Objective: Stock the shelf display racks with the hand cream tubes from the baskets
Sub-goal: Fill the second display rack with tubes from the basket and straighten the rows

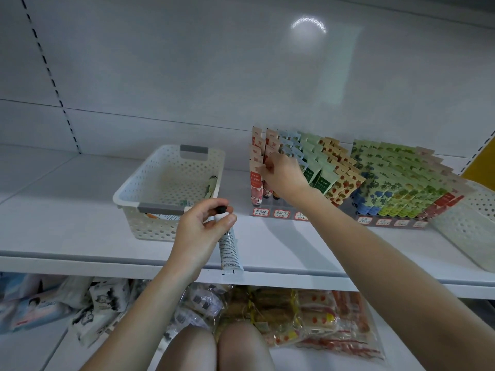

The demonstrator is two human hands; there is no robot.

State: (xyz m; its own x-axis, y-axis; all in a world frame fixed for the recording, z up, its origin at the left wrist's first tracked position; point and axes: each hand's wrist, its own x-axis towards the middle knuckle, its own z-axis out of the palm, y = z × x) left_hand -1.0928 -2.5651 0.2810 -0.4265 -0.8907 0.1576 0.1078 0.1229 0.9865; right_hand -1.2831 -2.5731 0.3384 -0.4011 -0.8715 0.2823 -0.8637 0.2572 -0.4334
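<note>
A crouching person restocks hand cream at a white shelf. At centre frame the left hand curls round a white tube just under its black cap. The tube hangs cap-up over the shelf's front edge, apparently kept ready for the next slot. The right hand reaches into the centre rack, fingertips among the crimped tops of the red-and-pink tubes in its left columns. It seems to be seating one or opening a gap, but whether it grips a tube or only parts them cannot be told.

The tubes stand cap-down in stepped rows so each printed face shows above the price labels. The right rack looks full. The white basket, left of centre, sits close beside the racks for short reaches. It holds a green tube and a few others, suggesting the job is nearly done. A second basket sits at the right edge. Packaged goods lie on the level below.
</note>
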